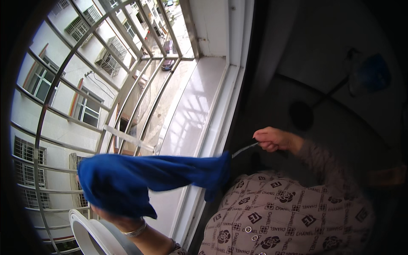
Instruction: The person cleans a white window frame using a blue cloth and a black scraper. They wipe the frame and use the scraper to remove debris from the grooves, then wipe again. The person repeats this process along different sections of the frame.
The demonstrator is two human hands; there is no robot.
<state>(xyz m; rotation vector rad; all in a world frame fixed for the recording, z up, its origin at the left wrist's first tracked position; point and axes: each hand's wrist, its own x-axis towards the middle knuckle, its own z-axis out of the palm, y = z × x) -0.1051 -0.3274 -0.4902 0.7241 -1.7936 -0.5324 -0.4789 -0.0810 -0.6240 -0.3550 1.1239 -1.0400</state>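
A blue cloth (153,169) stretches sideways across the window sill, bunched at its left end and narrowing to the right. My left hand (110,215) is out by the window bars, under the bunched end and holding it. The cloth covers most of its fingers, and a metal bracelet (135,230) circles the wrist. In front of my body, inside the window, my right hand (271,139) is closed on one end of a thin pale strip (244,149). The strip's other end meets the right end of the cloth; how they join cannot be made out.
A curved metal window guard (71,44) encloses the outer ledge (188,105). A white frame track (220,105) runs along the opening. At lower left stands a white round-rimmed object (78,223). A blue object (371,75) sits in the dark room at right.
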